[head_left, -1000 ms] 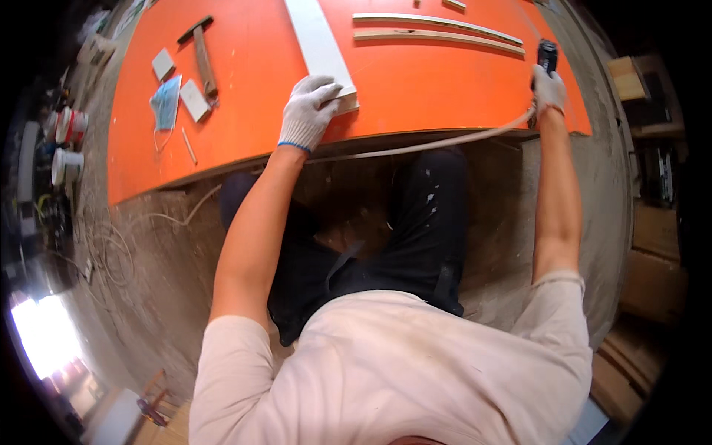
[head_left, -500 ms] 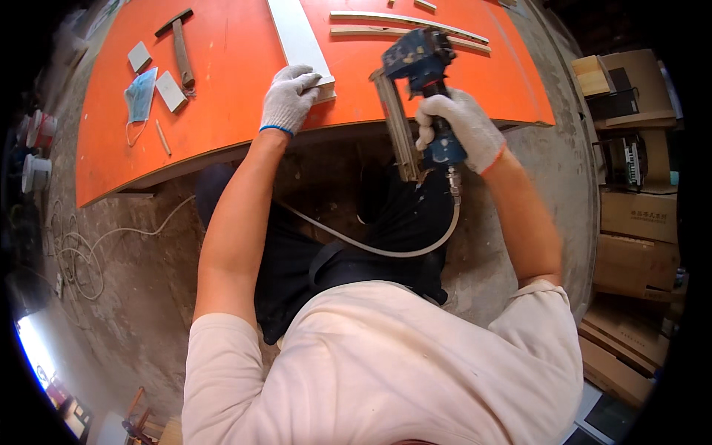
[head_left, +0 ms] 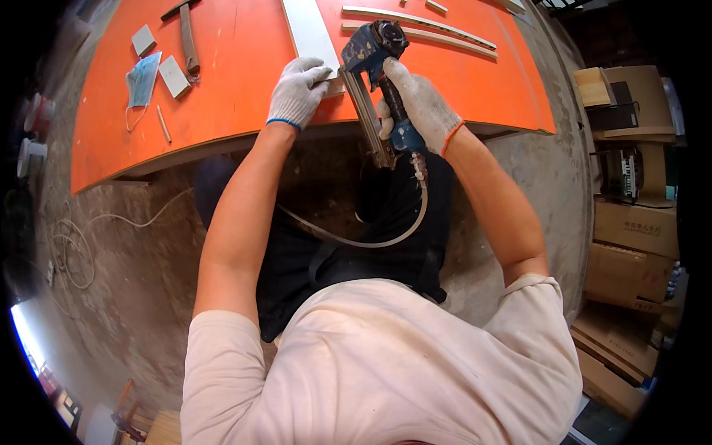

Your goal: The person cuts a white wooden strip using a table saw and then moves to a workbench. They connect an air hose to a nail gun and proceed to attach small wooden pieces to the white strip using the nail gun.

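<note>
A long white board [head_left: 310, 33] lies on the orange table, its near end close to the front edge. My left hand [head_left: 297, 90], in a white knit glove, is closed over that end, with thumb and fingers on its edges. In my gloved right hand [head_left: 421, 102] is a blue air nailer [head_left: 369, 50], gripped by its dark handle. The nailer's nose is at or very near the board's near right corner; whether they touch I cannot tell. Its long magazine [head_left: 368, 122] slants down toward me, and a pale air hose [head_left: 404, 236] runs from the handle's base across my lap.
On the orange table [head_left: 230, 89] lie a hammer [head_left: 188, 41], white blocks [head_left: 175, 77], a blue face mask [head_left: 141, 80] and a pencil [head_left: 163, 124] at left. Thin wood strips [head_left: 426, 37] lie beyond the nailer. Cardboard boxes [head_left: 634, 228] stand at the right.
My right hand has brought the nailer leftward and up, from the board's right side to its near end. My left hand stays on the board; the view has shifted slightly.
</note>
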Motion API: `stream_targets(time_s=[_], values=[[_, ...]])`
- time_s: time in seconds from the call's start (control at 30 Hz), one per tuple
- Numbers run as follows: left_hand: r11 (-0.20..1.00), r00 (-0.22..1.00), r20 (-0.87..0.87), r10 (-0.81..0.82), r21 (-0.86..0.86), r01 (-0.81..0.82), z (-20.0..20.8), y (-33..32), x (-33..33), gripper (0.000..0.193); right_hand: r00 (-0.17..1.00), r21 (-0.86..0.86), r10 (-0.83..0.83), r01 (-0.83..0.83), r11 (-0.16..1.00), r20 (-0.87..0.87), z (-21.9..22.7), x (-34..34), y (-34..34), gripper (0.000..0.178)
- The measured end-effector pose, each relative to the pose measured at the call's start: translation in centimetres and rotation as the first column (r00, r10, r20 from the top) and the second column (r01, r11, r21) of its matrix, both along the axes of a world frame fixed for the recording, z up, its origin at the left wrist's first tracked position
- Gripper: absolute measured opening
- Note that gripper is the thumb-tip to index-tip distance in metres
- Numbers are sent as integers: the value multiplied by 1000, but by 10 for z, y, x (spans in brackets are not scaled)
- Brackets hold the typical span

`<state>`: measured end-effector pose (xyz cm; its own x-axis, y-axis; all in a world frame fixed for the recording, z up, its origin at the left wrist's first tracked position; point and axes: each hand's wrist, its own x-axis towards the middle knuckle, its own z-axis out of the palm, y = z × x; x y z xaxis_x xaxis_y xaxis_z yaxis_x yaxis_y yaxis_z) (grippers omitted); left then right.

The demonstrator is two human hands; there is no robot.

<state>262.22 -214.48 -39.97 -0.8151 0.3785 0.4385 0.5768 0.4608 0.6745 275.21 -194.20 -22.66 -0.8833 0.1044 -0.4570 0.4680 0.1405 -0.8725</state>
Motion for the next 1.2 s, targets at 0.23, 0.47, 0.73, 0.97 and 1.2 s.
stream_targets(time_s=[0.23,0.47,0.73,0.97,1.2], values=[[883,855,488,176,305,-357,5,-29,30,68,996,-11,-91,91,996,8,-1,0,-3,64],[915,882,454,128,289,-282,6,-21,59,60,999,-31,-51,50,998,-14,-6,-2,1,65],[977,978,-21,209,55,-208,17,-11,48,52,998,-22,-61,61,998,-21,-3,2,0,64],[992,992,-122,28,-118,-43,0,4,9,32,999,-38,-25,24,999,-41,-6,0,0,62],[983,986,-163,19,-177,-48,-1,3,3,27,985,-32,-91,87,996,-144,-9,8,10,68]])
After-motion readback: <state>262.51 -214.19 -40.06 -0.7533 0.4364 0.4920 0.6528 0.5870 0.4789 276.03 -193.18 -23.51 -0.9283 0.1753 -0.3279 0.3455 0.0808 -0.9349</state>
